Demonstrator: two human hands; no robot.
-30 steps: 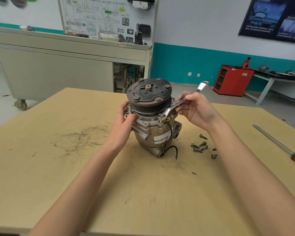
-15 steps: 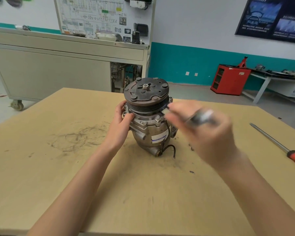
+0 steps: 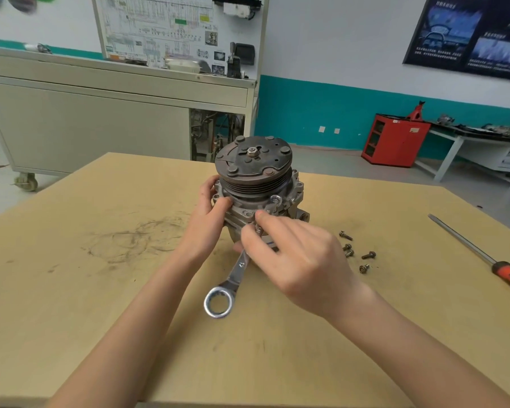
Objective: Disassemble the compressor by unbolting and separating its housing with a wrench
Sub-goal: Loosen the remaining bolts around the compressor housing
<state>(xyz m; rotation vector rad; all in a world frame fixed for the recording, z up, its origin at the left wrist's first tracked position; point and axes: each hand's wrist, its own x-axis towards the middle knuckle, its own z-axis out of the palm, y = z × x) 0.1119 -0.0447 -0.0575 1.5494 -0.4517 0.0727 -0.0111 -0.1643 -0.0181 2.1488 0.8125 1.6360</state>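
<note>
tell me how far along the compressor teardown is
Done: five loose bolts lie on the table right of the compressor. In hand: the right hand holds the wrench, its far end up at a flange bolt, while the left hand steadies the compressor. Left: the housing is not yet split, and the pulley sits on top.

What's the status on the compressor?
Left hand grips compressor. Right hand holds wrench, far end on a flange bolt. Loose bolts lie right of it, nothing blocking.
</note>
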